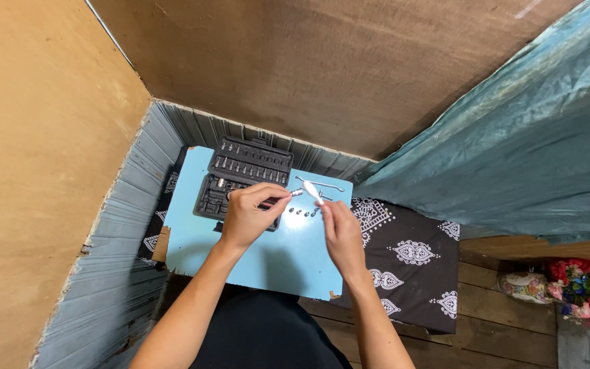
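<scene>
My left hand point(248, 214) grips a small metal driver or extension bar point(296, 193), its tip pointing right. My right hand point(339, 229) holds a white-handled tool point(313, 190) whose end meets the tip of that bar. Both hands hover over a light blue board point(199, 239). An open black socket set case point(240, 171) lies on the board behind my left hand. Several small sockets point(304, 213) sit in a row on the board between my hands.
A thin metal bar point(322, 183) lies on the board's far right corner. A black cloth with white patterns point(411, 266) covers the wooden floor to the right. Brown board walls stand left and behind, a teal tarp point(527, 137) right. Flowered items point(582, 287) lie far right.
</scene>
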